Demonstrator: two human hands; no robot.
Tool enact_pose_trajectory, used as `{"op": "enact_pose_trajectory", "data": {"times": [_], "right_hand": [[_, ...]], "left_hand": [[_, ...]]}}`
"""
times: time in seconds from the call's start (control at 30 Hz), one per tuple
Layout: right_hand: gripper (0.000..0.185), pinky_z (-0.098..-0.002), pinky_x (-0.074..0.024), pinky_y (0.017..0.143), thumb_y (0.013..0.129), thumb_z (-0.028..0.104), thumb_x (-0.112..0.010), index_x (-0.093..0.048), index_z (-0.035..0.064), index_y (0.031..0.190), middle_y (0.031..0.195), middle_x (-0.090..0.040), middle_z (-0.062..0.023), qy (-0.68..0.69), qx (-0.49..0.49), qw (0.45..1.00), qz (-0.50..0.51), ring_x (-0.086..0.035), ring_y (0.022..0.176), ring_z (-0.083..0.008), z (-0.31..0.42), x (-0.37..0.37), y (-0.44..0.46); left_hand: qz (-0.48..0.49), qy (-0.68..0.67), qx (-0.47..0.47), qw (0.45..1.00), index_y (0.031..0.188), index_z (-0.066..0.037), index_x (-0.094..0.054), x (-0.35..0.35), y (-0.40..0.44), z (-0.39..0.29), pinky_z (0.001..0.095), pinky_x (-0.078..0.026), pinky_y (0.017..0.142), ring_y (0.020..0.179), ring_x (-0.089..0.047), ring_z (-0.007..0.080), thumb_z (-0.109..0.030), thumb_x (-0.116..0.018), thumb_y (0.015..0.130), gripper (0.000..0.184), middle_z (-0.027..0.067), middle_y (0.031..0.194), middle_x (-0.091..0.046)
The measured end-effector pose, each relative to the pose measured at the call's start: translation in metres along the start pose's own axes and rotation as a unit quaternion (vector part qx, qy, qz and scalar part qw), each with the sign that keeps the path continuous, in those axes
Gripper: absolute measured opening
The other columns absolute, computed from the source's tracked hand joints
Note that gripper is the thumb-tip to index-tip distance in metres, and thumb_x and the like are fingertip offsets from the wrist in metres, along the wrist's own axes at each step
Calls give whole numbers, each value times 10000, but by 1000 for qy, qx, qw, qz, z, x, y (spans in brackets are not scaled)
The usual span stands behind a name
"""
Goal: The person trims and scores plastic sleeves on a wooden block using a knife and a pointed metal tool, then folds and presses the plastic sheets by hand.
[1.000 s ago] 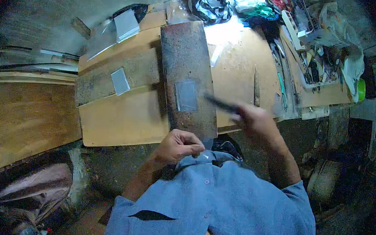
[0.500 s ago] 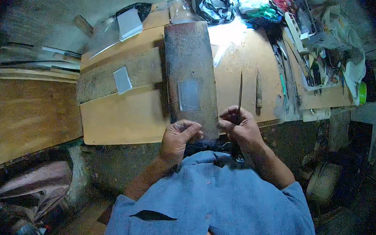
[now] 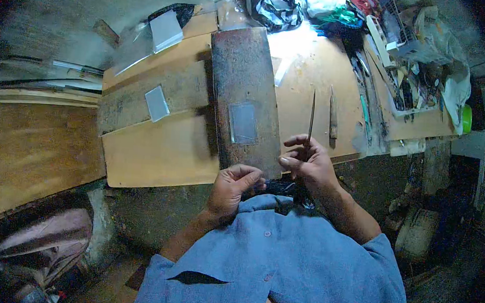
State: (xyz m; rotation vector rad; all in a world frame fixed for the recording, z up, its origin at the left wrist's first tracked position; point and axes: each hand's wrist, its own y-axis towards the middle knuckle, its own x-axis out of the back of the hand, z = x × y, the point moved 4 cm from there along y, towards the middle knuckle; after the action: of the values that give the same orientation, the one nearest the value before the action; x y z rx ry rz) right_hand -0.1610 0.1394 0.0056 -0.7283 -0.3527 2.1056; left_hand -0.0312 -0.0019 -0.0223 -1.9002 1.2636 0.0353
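The right hand (image 3: pixel 316 167), right of centre, clamps a thin dark tool (image 3: pixel 312 118) pointing up-frame; the left hand (image 3: pixel 231 190), below centre, curls thumb and fingers together. Centrally, a clear rectangle (image 3: pixel 243 123) lies on a worn board (image 3: pixel 240 66).

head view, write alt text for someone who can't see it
A person's right hand holds a thin dark tool upright beside a long, worn board, while the left hand, fingers curled, is at the board's near end. A small rectangular pane lies on the board; another tool lies to the right.
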Motion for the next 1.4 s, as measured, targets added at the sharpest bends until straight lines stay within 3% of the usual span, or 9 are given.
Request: {"op": "enact_pose_trajectory", "data": {"times": [0.17,0.23,0.43,0.9,1.0,1.1,1.17,1.3,1.4], "right_hand": [[368,-258,-504,692,761,-50,-669,-510,38,1081,869,-641,-75,-46,-53,996,59,-617,808,-128,-4,-2,0],[368,-241,-496,661,763,-39,-677,-511,43,1082,844,-639,-65,-45,-45,996,60,-607,760,-113,-6,-3,2],[380,-236,-490,670,767,-42,-673,-511,42,1102,821,-634,-52,-14,-27,997,75,-601,758,-104,0,-10,0],[368,-240,-450,605,828,-14,-609,-475,29,1168,764,-591,-38,-122,28,990,72,-556,689,-92,-2,-10,2],[390,-335,-479,744,875,256,-596,-480,81,1204,866,-635,-162,-335,46,940,28,-628,804,-218,18,3,-10],[398,-363,-484,769,873,283,-591,-503,80,1204,938,-644,-188,-450,17,889,82,-643,865,-296,32,7,-22],[373,-321,-471,742,872,231,-576,-518,23,1177,905,-633,-170,-474,49,875,88,-627,822,-242,34,3,-30],[392,-361,-478,776,847,235,-597,-536,26,1172,942,-636,-206,-526,-19,842,118,-636,876,-302,30,3,-35],[438,-457,-477,762,873,375,-551,-507,86,1199,976,-632,-208,-563,4,814,142,-605,904,-387,25,3,-32]], "left_hand": [[35,-14,4,999,905,2,-646,0,5,-17,276,-518,681,732,-626,125,-104,-647,851,119,65,811,-668],[65,185,-21,980,910,14,-642,-3,7,-25,264,-509,681,730,-613,111,-94,-655,843,128,65,826,-668],[45,65,2,997,907,24,-641,-11,7,-14,242,-492,658,707,-595,101,-80,-652,843,122,58,815,-661],[18,63,14,998,809,-17,-630,-8,3,-16,226,-464,540,592,-570,88,-144,-633,873,143,37,681,-629],[-9,16,-6,1000,804,-30,-623,6,5,-17,239,-479,544,589,-577,111,-177,-631,874,162,42,694,-630],[-26,-29,-39,998,822,-31,-627,14,7,-22,227,-475,535,571,-577,101,-177,-628,877,157,54,708,-642],[-10,-34,-74,997,824,-32,-628,21,10,-25,232,-476,528,569,-578,106,-175,-627,878,153,55,707,-643],[-43,-56,-65,995,823,-32,-634,20,9,-27,238,-468,521,563,-579,114,-182,-635,873,158,55,684,-640],[-23,-17,-73,997,824,-24,-640,18,6,-27,245,-467,522,584,-586,111,-158,-641,867,141,58,694,-646]]}}
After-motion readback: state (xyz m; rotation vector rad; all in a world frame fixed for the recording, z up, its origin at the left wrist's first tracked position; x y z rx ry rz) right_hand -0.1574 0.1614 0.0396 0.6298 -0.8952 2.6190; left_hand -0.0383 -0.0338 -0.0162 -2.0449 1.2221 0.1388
